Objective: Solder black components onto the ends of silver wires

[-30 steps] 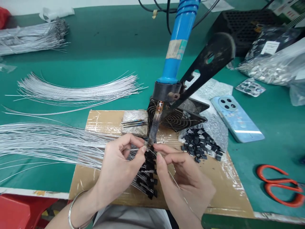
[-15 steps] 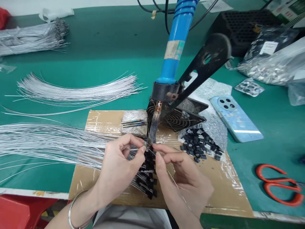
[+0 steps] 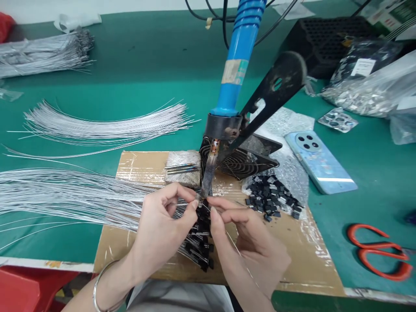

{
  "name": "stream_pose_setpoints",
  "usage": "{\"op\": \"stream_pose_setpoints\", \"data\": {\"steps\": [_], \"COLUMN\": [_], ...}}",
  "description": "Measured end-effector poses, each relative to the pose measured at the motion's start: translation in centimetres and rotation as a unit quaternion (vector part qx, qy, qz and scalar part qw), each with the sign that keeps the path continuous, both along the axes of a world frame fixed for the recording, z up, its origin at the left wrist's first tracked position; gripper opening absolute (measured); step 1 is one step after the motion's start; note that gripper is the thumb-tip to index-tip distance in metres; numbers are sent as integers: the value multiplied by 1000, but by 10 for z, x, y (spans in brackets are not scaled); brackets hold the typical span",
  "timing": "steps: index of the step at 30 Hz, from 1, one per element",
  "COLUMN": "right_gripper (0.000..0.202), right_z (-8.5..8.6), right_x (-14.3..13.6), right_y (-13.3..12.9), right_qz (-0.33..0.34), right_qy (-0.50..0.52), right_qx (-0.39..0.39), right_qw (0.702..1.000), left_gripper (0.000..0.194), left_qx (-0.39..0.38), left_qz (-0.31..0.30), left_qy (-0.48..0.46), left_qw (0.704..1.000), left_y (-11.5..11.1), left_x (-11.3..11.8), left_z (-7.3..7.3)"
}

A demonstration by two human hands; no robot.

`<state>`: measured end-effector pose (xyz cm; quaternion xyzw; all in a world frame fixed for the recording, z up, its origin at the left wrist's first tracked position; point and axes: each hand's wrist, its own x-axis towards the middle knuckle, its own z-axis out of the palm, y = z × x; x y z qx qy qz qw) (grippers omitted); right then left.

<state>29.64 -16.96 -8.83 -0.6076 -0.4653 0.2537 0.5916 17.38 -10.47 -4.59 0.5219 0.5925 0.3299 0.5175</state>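
Observation:
A blue-handled soldering iron hangs tip-down in a black metal holder. My left hand pinches the end of a thin grey wire right at the tip, and whatever small part is on that end is hidden by my fingertips. My right hand is closed on a thin strand of solder wire that runs back across the palm, its front end close to the tip. Below my fingers lie several wires ending in black connectors.
Grey wires stretch left from the cardboard; another bunch lies behind. A black fan stands behind the tip. To the right are loose black pieces, a blue phone and red-handled scissors.
The iron and its holder have shifted slightly left at the top. Both hands keep their pinch, with the right one edging very slightly left.

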Motion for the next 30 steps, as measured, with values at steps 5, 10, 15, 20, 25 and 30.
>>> {"op": "stream_pose_setpoints", "data": {"steps": [5,10,15,20,25,30], "right_gripper": [16,15,15,15,15,16], "right_z": [0,1,-1,-5,-2,-3], "right_x": [-1,-2,-2,0,-1,0], "right_y": [0,1,1,0,1,0], "right_qz": [-4,-6,-8,2,-7,5], "right_qy": [-2,-2,-15,-39,-38,-44], "right_qx": [3,-4,-2,26,21,22], "right_qw": [1000,1000,1000,999,999,999], "left_gripper": [8,8,7,8,7,7], "left_qx": [-9,-4,-2,0,-5,-6], "left_qz": [-2,0,-3,-2,-3,-7], "left_qy": [27,30,32,35,36,24], "left_qw": [1000,1000,999,999,999,1000], "left_y": [-1,0,0,-2,0,1], "left_x": [-1,-1,0,-1,0,-1], "left_z": [0,-1,-2,1,3,1]}}
